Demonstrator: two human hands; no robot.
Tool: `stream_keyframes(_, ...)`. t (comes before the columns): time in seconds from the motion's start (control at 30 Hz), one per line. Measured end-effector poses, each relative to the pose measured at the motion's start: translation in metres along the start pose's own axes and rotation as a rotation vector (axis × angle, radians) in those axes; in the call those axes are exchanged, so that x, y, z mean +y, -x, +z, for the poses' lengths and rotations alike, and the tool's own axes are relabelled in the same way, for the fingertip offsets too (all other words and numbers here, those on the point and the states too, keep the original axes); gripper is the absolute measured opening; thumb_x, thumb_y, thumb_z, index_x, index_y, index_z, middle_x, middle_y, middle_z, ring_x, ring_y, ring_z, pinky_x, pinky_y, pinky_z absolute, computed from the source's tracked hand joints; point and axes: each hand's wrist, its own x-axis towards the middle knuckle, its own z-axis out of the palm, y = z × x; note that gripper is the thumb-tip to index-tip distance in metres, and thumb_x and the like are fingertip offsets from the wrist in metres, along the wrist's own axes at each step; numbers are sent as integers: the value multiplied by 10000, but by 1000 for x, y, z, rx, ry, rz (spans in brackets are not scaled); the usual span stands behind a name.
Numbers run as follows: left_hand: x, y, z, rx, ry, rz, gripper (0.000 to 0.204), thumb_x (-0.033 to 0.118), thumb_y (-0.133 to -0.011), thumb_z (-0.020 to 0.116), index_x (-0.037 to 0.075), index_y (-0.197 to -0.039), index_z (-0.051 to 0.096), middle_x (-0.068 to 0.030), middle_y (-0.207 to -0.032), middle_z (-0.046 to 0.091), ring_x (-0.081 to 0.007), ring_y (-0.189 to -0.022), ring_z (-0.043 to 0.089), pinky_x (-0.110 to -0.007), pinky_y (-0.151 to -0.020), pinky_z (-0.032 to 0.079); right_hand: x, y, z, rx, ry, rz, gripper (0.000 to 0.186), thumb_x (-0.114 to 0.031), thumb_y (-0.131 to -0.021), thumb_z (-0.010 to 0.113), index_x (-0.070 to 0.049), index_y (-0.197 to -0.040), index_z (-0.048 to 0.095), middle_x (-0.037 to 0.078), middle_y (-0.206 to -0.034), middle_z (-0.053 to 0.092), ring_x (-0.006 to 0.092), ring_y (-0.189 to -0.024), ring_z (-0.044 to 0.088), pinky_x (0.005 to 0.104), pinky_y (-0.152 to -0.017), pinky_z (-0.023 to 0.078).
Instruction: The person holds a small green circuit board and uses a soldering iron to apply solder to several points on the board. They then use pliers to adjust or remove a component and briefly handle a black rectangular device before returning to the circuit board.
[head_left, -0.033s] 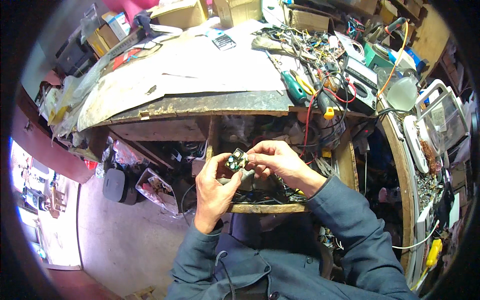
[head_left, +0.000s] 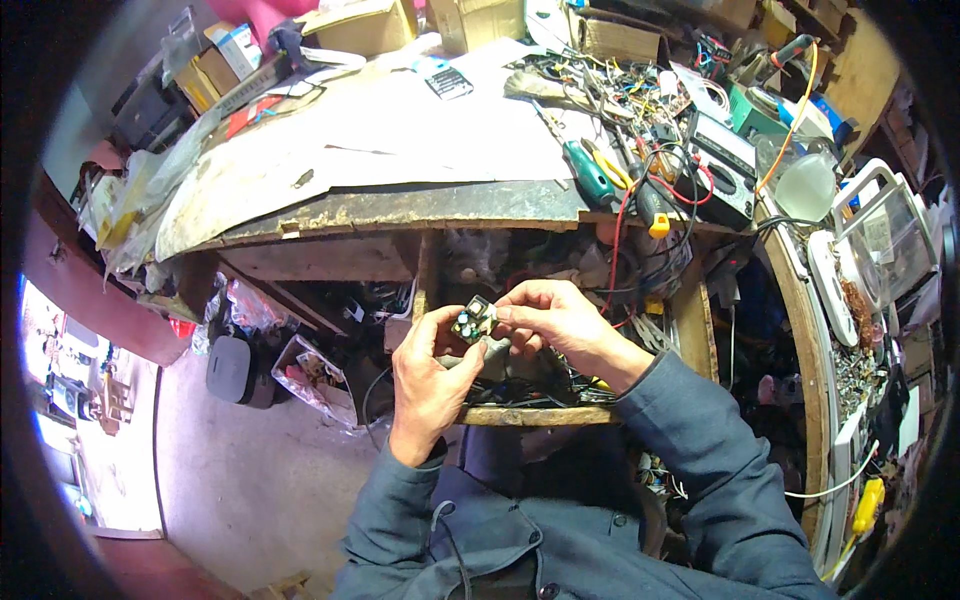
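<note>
Between my hands, over the pulled-out wooden drawer (head_left: 540, 416), is a small circuit board (head_left: 472, 322) with a dark block and pale components on it. My left hand (head_left: 430, 370) grips its left and lower edges between thumb and fingers. On the other side, my right hand (head_left: 558, 322) pinches the board's right edge with thumb and forefinger; its other fingers curl beneath. Whether the right fingertips hold some further tiny part is too small to tell. Dark cables and loose parts lie in the drawer below.
On the bench paper (head_left: 400, 130) at right lie a green screwdriver (head_left: 590, 175), a yellow-black screwdriver (head_left: 654, 212) and an analog multimeter (head_left: 722, 165) with red and black leads. Tangled wires and parts (head_left: 640, 95) heap behind them. A black bin (head_left: 232, 368) and an open box (head_left: 315, 380) stand on the floor.
</note>
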Motion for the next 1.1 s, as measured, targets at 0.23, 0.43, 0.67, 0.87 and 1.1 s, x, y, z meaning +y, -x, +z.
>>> stream_keyframes(0.23, 17, 2, 2, 16, -52, -31, 479, 108, -779, 860, -6, -1180, 624, -64, -884, 703, -111, -755, 654, -262, -675, 538, 3, -1, 0, 8, -9, -39, 253, -238, -970, 694, -15, -1090, 692, 18, -878, 703, 70, -705, 629, 209, -601, 502)
stream_keyframes(0.43, 10, 5, 5, 64, -142, 107, 509, 116, -767, 874, 29, -1202, 625, -38, -792, 665, -73, -636, 595, -246, -573, 515, 3, 0, 0, -94, -21, -46, 309, -168, -912, 752, 3, -1158, 674, 38, -916, 719, 92, -724, 642, 218, -653, 495)
stream_keyframes(0.67, 7, 7, 9, 77, -288, 201, 519, 62, -739, 862, 44, -1202, 627, -82, -828, 689, -139, -685, 652, -284, -620, 534, 8, -3, 0, -65, 16, -52, 284, -87, -885, 746, 24, -1133, 663, 58, -900, 717, 105, -715, 653, 242, -649, 517)
stream_keyframes(0.87, 5, 11, 11, 71, -372, 283, 541, 87, -738, 861, 58, -1213, 606, -115, -825, 687, -236, -686, 675, -344, -631, 546, 8, -2, 5, -38, -1, -80, 215, -69, -870, 714, 24, -1060, 675, 28, -827, 682, 79, -686, 607, 228, -602, 482)
stream_keyframes(1.1, 4, 11, 13, 77, -394, 315, 516, 87, -739, 861, 41, -1184, 604, -121, -826, 689, -240, -681, 680, -343, -624, 546, 11, -3, -1, -94, 26, -89, 244, -69, -899, 720, 9, -1122, 662, 43, -912, 704, 98, -753, 649, 237, -652, 518)
